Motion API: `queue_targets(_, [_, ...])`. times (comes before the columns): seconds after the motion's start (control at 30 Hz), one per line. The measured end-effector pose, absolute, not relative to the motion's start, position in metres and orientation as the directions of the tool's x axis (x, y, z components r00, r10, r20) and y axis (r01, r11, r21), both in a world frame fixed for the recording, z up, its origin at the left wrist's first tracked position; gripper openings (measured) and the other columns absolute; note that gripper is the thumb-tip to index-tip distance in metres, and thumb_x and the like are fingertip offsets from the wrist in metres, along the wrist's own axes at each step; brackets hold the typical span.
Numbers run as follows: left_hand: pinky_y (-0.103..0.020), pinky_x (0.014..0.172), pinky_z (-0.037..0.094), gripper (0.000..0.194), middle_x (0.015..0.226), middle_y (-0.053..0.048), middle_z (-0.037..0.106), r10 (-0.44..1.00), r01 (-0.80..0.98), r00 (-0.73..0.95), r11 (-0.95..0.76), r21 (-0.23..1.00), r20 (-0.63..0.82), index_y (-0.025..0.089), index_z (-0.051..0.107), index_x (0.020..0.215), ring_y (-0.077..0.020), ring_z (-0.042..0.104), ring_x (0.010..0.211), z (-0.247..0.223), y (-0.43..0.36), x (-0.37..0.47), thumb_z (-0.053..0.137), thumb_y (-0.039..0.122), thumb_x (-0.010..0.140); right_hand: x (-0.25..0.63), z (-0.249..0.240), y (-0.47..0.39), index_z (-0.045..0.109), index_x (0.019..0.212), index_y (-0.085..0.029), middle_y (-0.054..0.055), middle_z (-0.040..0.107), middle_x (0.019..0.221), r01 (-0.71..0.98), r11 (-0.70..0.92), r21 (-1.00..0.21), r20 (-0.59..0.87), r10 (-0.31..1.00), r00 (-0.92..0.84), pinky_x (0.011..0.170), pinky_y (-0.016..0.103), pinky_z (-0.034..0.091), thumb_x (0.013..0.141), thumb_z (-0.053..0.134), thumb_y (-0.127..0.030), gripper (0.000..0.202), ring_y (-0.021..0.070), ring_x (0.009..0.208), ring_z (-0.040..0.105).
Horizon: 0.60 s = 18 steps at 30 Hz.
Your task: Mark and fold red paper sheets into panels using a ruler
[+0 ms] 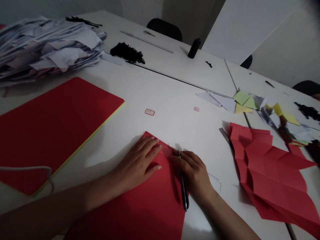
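A red sheet of paper [140, 213] lies on the white table in front of me, its far corner pointing away. My left hand [140, 161] rests flat on its upper left part, fingers stretched out. At the sheet's right edge, my right hand [193, 168] has its fingers curled, with a dark pen [184, 191] held among them. The fingertips of that hand touch the paper near its top right edge. A clear ruler [215, 181] pokes out from beneath the right wrist, most of it hidden.
Stacked red and yellow sheets [62, 126] lie left, a grey cord [30, 167] across them. Behind is a heap of papers [50, 46]. Creased red paper [270, 170] lies right, beyond it folded scraps [245, 100]. Farther back are black cord [127, 52] and a dark cylinder [194, 48].
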<state>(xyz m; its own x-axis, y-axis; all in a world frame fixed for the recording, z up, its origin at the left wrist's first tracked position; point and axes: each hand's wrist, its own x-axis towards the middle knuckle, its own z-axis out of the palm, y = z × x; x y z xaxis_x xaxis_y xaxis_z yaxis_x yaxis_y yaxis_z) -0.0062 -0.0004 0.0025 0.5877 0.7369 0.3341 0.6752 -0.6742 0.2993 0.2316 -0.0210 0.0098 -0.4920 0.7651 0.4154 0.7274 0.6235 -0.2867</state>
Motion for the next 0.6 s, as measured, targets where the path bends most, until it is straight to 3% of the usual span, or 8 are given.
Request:
queue_targets(0.23, [-0.051,0.112,0.037,0.048,0.14,-0.015,0.046,0.738,0.676,0.591,-0.674,0.299,0.326,0.015,0.045,0.134,-0.0299,0.041,0.132,0.0022,0.0007,-0.0066,0.055,0.035,0.091,0.2314,0.0097,-0.0215,0.065,0.115,-0.018,0.009,0.071,0.112,0.722,0.618,-0.31,0.409,0.773,-0.485,0.079,0.042,0.056,0.091,0.048,-0.006,0.032,0.0251,0.104,0.061])
queue_targets(0.6, [-0.052,0.106,0.043,0.047,0.137,-0.014,0.046,0.766,0.689,0.557,-0.642,0.337,0.321,0.018,0.046,0.132,-0.0314,0.044,0.128,0.0037,-0.0001,-0.0059,0.057,0.037,0.09,0.2317,0.0091,-0.0216,0.065,0.116,-0.019,0.01,0.07,0.114,0.724,0.615,-0.312,0.4,0.776,-0.488,0.078,0.043,0.056,0.09,0.046,-0.005,0.034,0.0264,0.103,0.061])
